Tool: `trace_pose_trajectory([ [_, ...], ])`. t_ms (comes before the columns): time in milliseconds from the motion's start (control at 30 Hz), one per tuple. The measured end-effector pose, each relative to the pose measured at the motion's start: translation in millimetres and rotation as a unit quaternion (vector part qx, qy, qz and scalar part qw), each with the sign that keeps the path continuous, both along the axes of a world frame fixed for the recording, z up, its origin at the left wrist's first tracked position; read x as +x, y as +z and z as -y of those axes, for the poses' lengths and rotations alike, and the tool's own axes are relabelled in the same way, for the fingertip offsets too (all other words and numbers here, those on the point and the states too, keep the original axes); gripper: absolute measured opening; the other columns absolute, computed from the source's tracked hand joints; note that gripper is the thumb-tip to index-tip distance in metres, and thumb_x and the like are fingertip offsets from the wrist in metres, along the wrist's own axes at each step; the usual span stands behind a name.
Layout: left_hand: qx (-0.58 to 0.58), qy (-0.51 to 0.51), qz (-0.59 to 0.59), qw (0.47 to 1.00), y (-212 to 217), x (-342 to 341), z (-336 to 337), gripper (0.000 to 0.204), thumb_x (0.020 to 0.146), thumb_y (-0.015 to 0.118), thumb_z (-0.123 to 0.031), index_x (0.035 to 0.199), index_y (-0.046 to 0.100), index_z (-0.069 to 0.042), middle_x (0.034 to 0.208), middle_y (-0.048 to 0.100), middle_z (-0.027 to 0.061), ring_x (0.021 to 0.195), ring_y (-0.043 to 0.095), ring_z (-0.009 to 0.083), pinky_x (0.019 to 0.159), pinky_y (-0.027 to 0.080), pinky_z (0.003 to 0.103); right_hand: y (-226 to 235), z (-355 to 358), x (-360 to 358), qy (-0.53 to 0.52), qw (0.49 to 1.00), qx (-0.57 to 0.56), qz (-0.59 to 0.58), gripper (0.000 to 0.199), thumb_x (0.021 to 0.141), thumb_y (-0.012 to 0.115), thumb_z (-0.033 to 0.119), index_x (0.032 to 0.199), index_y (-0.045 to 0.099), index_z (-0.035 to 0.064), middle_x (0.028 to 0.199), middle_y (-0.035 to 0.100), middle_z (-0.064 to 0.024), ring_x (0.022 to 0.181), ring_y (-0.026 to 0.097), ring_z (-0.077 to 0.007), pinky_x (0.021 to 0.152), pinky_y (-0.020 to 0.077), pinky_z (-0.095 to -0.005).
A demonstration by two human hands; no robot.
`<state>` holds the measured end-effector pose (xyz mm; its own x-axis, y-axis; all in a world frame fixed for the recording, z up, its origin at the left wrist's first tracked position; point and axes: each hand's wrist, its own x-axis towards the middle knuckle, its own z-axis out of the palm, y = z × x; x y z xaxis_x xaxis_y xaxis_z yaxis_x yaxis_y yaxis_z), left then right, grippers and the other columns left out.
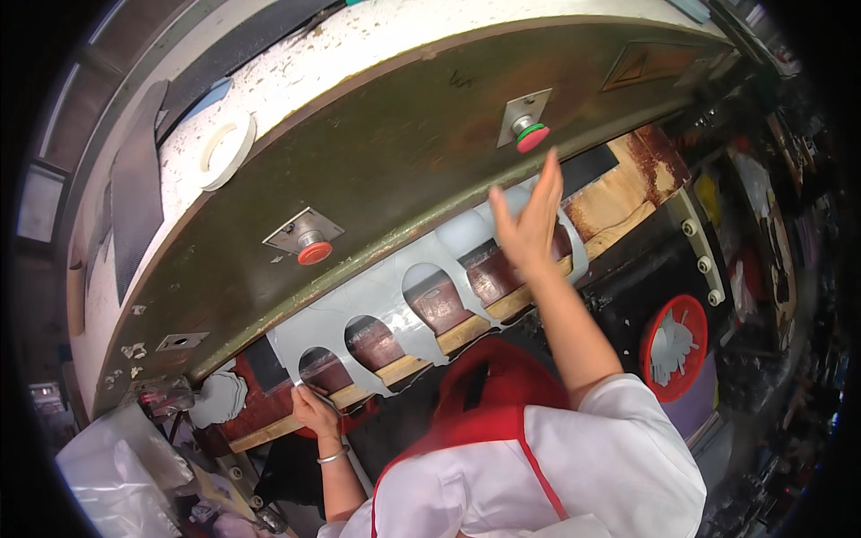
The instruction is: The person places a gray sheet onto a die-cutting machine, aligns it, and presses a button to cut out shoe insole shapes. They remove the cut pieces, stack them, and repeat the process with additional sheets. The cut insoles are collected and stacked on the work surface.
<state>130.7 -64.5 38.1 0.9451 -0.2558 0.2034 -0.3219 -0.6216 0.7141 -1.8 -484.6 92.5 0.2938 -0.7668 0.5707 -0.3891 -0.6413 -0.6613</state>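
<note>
Green machinery (404, 170) spans the background. Below it, a grey cut-out sheet (381, 296) lies across the brown surface (628, 188), its narrow strips overhanging the wooden edge (462, 334), where a hard tug could tear them. The left hand (316, 414) pinches the sheet's left end; the right hand (531, 224), open, could knock the nearby button (532, 136).

Open air over the grey sheet (386, 291) between left hand (314, 411) and right hand (529, 229); far side walled by green machine panel (404, 170), red button (314, 254) jutting out, pink-and-green button (532, 137) near right fingertips, red basin (701, 342) right of forearm (574, 327).
</note>
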Motion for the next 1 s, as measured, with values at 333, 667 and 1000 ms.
trace_pose_trajectory([
  [333, -0.113, 0.042, -0.012, 0.993, -54, 5, -12, 0.034, 0.101, 0.042, -0.025, 0.082, 0.050, 0.001, 0.063, 0.046, 0.0054, 0.058, 0.045, 0.0143, 0.054, 0.042, 0.031, -78, -88, -21, 0.105, 0.958, 0.208, -0.164, 0.037, 0.082, 0.064, 0.036, 0.067, 0.067, 0.0033, 0.070, 0.063, -0.0213, 0.071, 0.063, -0.0396, 0.065, 0.0499, -0.0485],
  [667, -0.030, 0.025, 0.072, 0.997, -71, -83, -88, 0.027, 0.096, 0.051, -0.015, 0.102, 0.062, 0.009, 0.089, 0.065, 0.0245, 0.083, 0.063, 0.0358, 0.074, 0.051, 0.042, -51, -137, -135, 0.046, 0.989, 0.123, -0.065, 0.019, 0.075, 0.071, 0.016, 0.062, 0.060, 0.0059, 0.060, 0.055, -0.0082, 0.065, 0.056, -0.0280, 0.059, 0.0460, -0.0402],
  [1000, -0.008, 0.059, -0.021, 0.998, 25, -135, -73, 0.031, 0.096, 0.050, -0.017, 0.119, 0.054, 0.003, 0.102, 0.060, 0.0178, 0.092, 0.056, 0.0286, 0.081, 0.046, 0.036, -29, -165, -93, 0.067, 0.955, 0.177, -0.229, 0.102, 0.058, 0.081, 0.038, 0.142, 0.033, 0.0085, 0.138, 0.011, -0.0465, 0.132, 0.010, -0.0595, 0.109, 0.0247, -0.0566],
])
